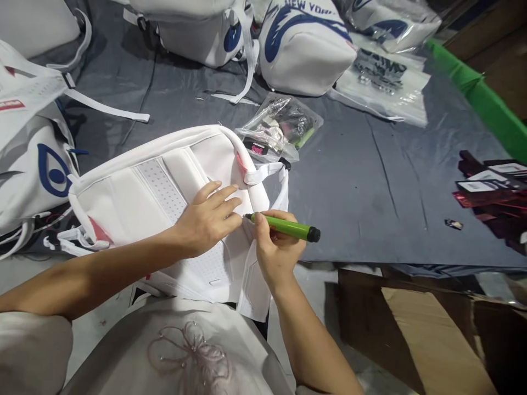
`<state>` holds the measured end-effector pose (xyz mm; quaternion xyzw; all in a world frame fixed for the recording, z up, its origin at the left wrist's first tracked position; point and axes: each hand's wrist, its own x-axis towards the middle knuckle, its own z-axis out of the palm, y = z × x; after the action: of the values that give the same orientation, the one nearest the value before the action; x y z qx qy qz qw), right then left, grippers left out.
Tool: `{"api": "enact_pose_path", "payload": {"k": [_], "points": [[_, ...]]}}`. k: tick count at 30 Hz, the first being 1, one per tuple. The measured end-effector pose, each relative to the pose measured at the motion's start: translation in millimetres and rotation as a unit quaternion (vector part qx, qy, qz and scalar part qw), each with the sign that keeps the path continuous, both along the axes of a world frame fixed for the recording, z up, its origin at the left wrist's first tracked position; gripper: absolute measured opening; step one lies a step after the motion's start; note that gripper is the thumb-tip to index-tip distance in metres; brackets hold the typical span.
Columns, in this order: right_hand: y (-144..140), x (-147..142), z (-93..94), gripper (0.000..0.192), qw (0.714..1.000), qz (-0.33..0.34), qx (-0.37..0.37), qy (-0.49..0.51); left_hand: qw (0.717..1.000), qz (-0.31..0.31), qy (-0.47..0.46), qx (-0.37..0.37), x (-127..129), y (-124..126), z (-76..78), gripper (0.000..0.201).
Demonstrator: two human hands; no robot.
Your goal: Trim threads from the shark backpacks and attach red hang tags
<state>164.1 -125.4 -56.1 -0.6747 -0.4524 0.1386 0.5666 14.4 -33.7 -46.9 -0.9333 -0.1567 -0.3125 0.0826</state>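
Note:
A white backpack (111,203) lies with its padded back panel up at the near edge of the table, its straps hanging to the sides. My left hand (208,219) rests flat on the panel with its fingers stretched out. In my right hand (278,247) is a green marker pen (288,226), gripped between thumb and fingers. Its dark tip points left and meets the white fabric, or comes very close to it, beside my left fingertips. The black end of the pen points right.
White backpacks with blue prints (304,55) stand along the back; another white bag (49,170) is at left. A clear plastic pouch (280,126) lies beyond the backpack. Dark red tags (494,192) are on the right, near a green edge (477,93). Cardboard (436,334) sits below the table.

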Motion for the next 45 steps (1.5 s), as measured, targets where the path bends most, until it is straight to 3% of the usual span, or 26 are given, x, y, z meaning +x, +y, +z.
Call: {"api": "enact_pose_path", "payload": {"k": [9,15,25,33,45], "points": [[6,1,7.8,0.019,0.982,-0.02,-0.021,-0.189,0.999,0.038,-0.024,0.023,1,-5,-4.4,0.011],[10,1,15.5,0.019,0.965,0.0,-0.009,-0.263,0.998,0.043,-0.024,0.025,1,-5,-5.4,0.015],[8,6,11.0,0.022,0.983,-0.019,-0.041,-0.178,0.998,0.041,-0.029,0.028,1,-3,-7.8,0.01],[3,1,5.0,0.022,0.996,-0.014,-0.025,-0.087,0.999,0.031,-0.021,0.012,-1,-3,-9.1,0.007],[9,3,11.7,0.022,0.986,0.007,-0.046,-0.159,0.999,0.036,-0.01,0.008,-2,-3,-9.7,0.008]]}}
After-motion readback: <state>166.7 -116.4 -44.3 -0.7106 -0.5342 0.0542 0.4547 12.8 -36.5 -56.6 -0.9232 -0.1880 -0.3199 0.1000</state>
